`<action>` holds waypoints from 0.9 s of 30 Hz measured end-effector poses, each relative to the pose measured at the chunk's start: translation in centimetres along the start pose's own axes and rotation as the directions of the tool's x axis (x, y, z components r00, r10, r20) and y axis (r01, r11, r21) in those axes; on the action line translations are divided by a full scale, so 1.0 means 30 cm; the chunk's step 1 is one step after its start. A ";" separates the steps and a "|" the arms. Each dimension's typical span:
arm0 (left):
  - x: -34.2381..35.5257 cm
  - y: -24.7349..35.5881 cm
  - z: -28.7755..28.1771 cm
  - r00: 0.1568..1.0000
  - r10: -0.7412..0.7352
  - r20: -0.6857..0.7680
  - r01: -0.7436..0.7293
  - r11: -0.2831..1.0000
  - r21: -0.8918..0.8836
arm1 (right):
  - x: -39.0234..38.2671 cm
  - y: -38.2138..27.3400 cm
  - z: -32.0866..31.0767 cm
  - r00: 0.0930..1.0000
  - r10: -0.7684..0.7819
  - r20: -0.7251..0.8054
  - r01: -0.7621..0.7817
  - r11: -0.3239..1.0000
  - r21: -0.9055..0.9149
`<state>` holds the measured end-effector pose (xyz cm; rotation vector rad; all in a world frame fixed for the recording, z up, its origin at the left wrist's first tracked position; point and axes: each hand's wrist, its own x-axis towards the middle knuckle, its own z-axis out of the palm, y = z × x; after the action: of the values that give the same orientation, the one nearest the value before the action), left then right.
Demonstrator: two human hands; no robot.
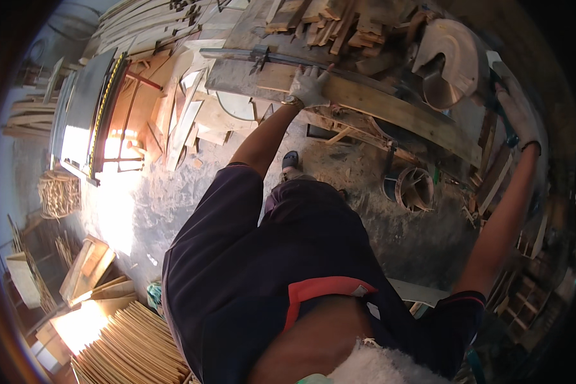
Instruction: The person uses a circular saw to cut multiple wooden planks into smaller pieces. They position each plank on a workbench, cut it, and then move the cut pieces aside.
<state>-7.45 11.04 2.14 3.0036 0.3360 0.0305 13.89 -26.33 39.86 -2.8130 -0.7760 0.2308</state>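
My left hand, in a pale glove with a watch at the wrist, lies with fingers spread on a long wooden board. The board rests on the workbench along a straight fence rail. Far to the right, my gloved right hand is closed round the dark teal handle of a miter saw. The saw's pale rounded guard stands over the right part of the bench, close to the board. Part of the handle and the fingertips are hidden by the hand itself.
Wood offcuts are heaped behind the bench. A round bucket with scraps stands beneath it. Leftward are a panel machine table and a bundle of sticks; stacked thin strips lie at lower left. Sawdust covers the floor.
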 end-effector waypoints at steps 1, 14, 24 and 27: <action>0.003 0.003 -0.004 1.000 -0.005 0.019 0.006 1.000 -0.024 | 0.029 -0.008 -0.004 0.992 0.044 0.121 -0.055 0.995 0.083; 0.116 0.206 -0.015 0.995 0.085 0.048 -0.073 0.973 -0.219 | -0.073 0.134 0.174 0.953 0.226 0.204 -0.301 0.794 0.528; 0.129 0.237 -0.071 0.992 0.020 0.123 0.006 0.977 -0.211 | -0.346 0.144 0.699 0.921 0.381 -0.078 -0.303 0.830 0.468; 0.127 0.230 -0.053 0.994 0.032 0.104 -0.010 0.979 -0.205 | -0.377 0.152 0.777 0.915 0.389 -0.102 -0.311 0.845 0.435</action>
<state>-2.26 5.38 4.58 2.7923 0.2718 -0.0886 1.72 -32.25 17.30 -2.4967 -0.1332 0.1592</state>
